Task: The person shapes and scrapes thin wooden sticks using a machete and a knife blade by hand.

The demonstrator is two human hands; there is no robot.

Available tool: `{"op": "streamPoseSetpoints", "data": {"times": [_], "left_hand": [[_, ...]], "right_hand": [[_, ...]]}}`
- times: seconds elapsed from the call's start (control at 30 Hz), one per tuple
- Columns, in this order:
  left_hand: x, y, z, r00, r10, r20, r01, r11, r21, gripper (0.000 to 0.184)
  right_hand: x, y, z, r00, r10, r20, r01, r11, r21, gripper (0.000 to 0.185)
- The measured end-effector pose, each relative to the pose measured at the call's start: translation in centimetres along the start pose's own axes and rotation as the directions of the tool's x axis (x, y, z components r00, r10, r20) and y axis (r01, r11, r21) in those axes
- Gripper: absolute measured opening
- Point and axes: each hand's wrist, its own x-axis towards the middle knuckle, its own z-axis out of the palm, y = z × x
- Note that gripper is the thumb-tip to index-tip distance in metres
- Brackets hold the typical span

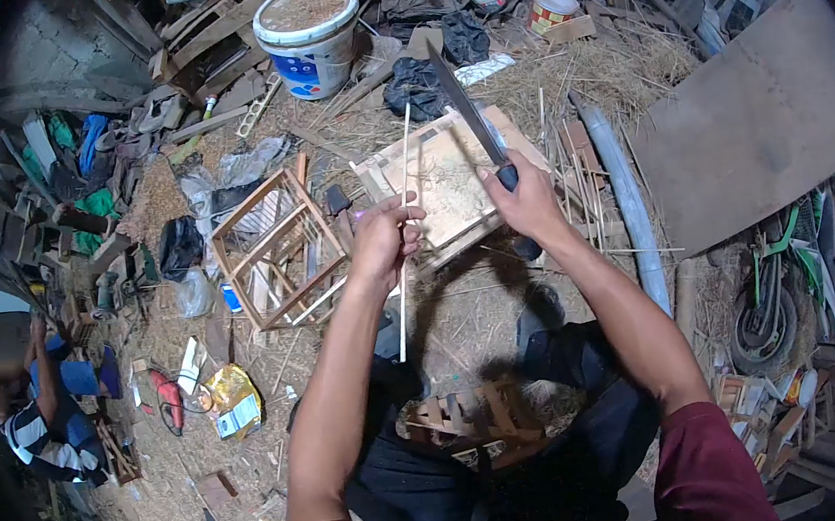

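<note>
Stick (404, 312), left hand (387, 240); machete (467, 103), right hand (529, 197)

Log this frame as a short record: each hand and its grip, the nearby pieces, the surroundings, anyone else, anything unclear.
Left hand: grip closed on a thin stick
Right hand: grip closed on the handle of a machete, blade pointing up and away
Stick and blade: apart
Beyond the hands: pale wooden block
Left of block: open wooden frame
Farther back: white bucket
Far left: another person, red corded tool
Unclear: what the other person is doing
</note>
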Motion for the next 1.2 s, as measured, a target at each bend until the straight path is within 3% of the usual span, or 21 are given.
{"op": "streamPoseSetpoints", "data": {"times": [0.03, 0.13, 0.17, 0.4, 0.43, 0.6, 0.67, 0.73, 0.9, 1.0, 1.03, 1.07, 1.13, 1.2], "left_hand": [[-0.4, 0.1, 0.3, 0.999, 0.006, 0.037, -0.007, 1.0, 0.014, 0.041], [-2.2, 0.5, 1.9, 0.999, 0.007, 0.034, -0.011, 0.993, 0.113, 0.046], [-2.1, 0.0, 1.6, 0.996, 0.013, 0.093, -0.026, 0.989, 0.146, 0.043], [-3.0, -1.6, 3.0, 0.95, -0.045, 0.309, -0.035, 0.968, 0.248, 0.028], [-3.1, -1.7, 3.0, 0.945, -0.035, 0.326, -0.045, 0.971, 0.234, 0.029], [-4.0, 0.3, 2.0, 0.934, -0.09, 0.347, -0.008, 0.963, 0.27, 0.037], [-4.6, 1.9, 0.6, 0.896, -0.025, 0.444, -0.079, 0.974, 0.214, 0.043], [-5.3, 3.6, -0.5, 0.883, 0.059, 0.467, -0.079, 0.997, 0.024, 0.049], [-5.5, 5.1, -1.3, 0.821, 0.338, 0.461, -0.154, 0.907, -0.391, 0.063], [-5.3, 5.2, -1.2, 0.775, 0.562, 0.288, -0.574, 0.817, -0.052, 0.053], [-4.9, 4.9, -1.3, 0.719, 0.645, 0.261, -0.683, 0.725, 0.091, 0.037], [-5.1, 4.5, -1.4, 0.734, 0.661, 0.157, -0.677, 0.695, 0.241, 0.025], [-5.0, 4.3, -0.8, 0.609, 0.793, -0.015, -0.725, 0.564, 0.394, 0.02], [-4.6, 4.7, -0.6, 0.503, 0.864, -0.036, -0.777, 0.47, 0.419, 0.018]], "right_hand": [[0.1, -0.1, -0.1, 0.993, -0.09, -0.081, 0.095, 0.994, 0.058, 0.048], [0.5, -1.1, -1.4, 0.986, 0.098, 0.132, -0.115, 0.985, 0.132, 0.052], [0.4, -1.7, -1.6, 0.941, 0.215, 0.262, -0.268, 0.945, 0.188, 0.046], [0.5, -1.7, 1.0, 0.84, 0.412, 0.353, -0.534, 0.746, 0.398, 0.03], [0.7, -1.8, 1.1, 0.854, 0.41, 0.319, -0.518, 0.719, 0.463, 0.026], [3.4, 0.7, -0.6, 0.909, 0.41, 0.073, -0.401, 0.817, 0.414, 0.029], [4.4, 1.3, -1.7, 0.882, 0.467, 0.07, -0.453, 0.794, 0.405, 0.028], [4.5, 1.9, -1.6, 0.84, 0.53, 0.12, -0.509, 0.689, 0.516, 0.027], [3.6, -0.3, 1.4, 0.717, 0.582, 0.385, -0.636, 0.318, 0.703, 0.023], [2.6, -1.4, 3.9, 0.659, 0.567, 0.495, -0.698, 0.214, 0.684, 0.026], [2.1, -1.7, 4.4, 0.659, 0.548, 0.516, -0.713, 0.235, 0.661, 0.026], [1.7, -1.6, 5.2, 0.647, 0.54, 0.539, -0.731, 0.237, 0.639, 0.026], [0.7, -2.2, 6.0, 0.625, 0.525, 0.578, -0.762, 0.25, 0.598, 0.027], [-0.4, -2.6, 6.5, 0.611, 0.502, 0.612, -0.783, 0.274, 0.558, 0.034]]}}
